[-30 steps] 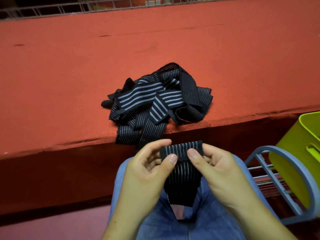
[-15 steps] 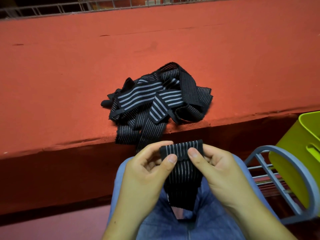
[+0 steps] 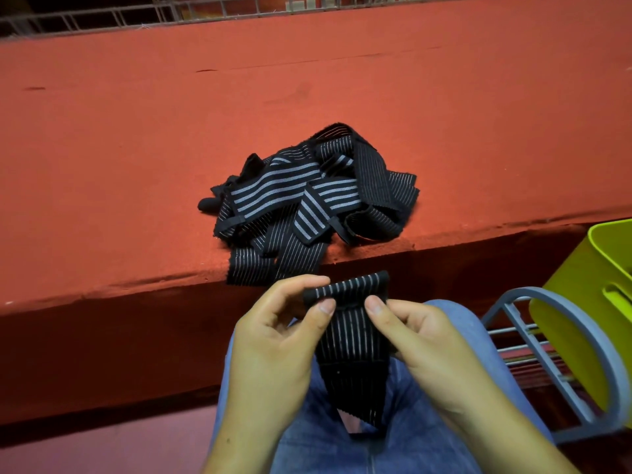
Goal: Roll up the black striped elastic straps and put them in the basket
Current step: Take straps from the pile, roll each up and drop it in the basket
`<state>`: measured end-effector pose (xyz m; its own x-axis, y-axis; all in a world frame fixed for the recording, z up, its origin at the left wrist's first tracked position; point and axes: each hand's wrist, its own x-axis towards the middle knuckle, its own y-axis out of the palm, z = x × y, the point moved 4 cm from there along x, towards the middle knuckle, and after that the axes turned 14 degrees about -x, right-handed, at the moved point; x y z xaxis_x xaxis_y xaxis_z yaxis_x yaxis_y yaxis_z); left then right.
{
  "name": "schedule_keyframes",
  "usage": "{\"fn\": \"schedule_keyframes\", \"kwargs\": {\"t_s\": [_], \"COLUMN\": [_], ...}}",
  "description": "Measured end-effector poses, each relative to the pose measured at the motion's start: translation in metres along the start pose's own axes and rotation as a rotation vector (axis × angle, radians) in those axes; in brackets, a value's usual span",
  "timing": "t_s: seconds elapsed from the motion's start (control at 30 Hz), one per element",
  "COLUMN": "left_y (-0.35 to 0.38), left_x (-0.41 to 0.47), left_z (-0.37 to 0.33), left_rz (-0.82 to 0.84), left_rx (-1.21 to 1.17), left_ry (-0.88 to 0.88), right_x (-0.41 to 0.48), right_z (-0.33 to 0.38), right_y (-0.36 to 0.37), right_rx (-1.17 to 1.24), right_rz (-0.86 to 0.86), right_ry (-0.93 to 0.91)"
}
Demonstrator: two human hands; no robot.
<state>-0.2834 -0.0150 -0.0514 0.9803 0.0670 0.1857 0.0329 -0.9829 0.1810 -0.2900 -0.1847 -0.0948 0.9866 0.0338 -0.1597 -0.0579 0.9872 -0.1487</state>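
Both hands are working over the lap. The left hand (image 3: 273, 340) is pinching the left end of a small rolled section of one black striped strap (image 3: 354, 336), with the thumb on the near side and curled fingers behind. The right hand (image 3: 424, 340) is pinching the right end in the same way. Between the two thumbs the roll is sitting tight and level. The loose remainder is hanging flat over the blue jeans (image 3: 410, 436), narrowing toward its lower end.

Just beyond the hands, the pile of straps (image 3: 307, 203) is lying tangled on the red ledge (image 3: 136, 159), close to its front edge. Two ends are drooping over that edge toward the hands. Some bands are showing broad pale grey stripes and others fine thin lines, all on ribbed black elastic. One band at the right of the pile is curling into a loop. The ledge is looking matte and rough, with a crumbly front lip and a dark face below.

At the far right, well apart from the pile, the lime-green basket (image 3: 588, 302) is showing only partly. It is smooth plastic with a slot handle, and its inside is out of sight. A blue-grey rack (image 3: 581, 340) with a rounded frame and thin metal bars is standing between the right forearm and the basket. Whether the basket is resting on it cannot be told. A metal railing (image 3: 102, 18) is running along behind the ledge.
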Motion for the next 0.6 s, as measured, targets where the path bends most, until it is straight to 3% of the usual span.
{"fn": "schedule_keyframes", "kwargs": {"t_s": [0.37, 0.6], "left_y": [0.0029, 0.0063], "left_x": [0.0025, -0.0009], "left_z": [0.0016, 0.0055], "left_rz": [0.044, 0.102], "left_rx": [0.067, 0.037], "left_ry": [0.085, -0.043], "right_x": [-0.0032, -0.0017], "right_z": [0.0099, 0.0053], "right_y": [-0.0003, -0.0039], "right_rx": [0.031, 0.029], "right_rz": [-0.054, -0.067], "right_ry": [-0.051, -0.050]}}
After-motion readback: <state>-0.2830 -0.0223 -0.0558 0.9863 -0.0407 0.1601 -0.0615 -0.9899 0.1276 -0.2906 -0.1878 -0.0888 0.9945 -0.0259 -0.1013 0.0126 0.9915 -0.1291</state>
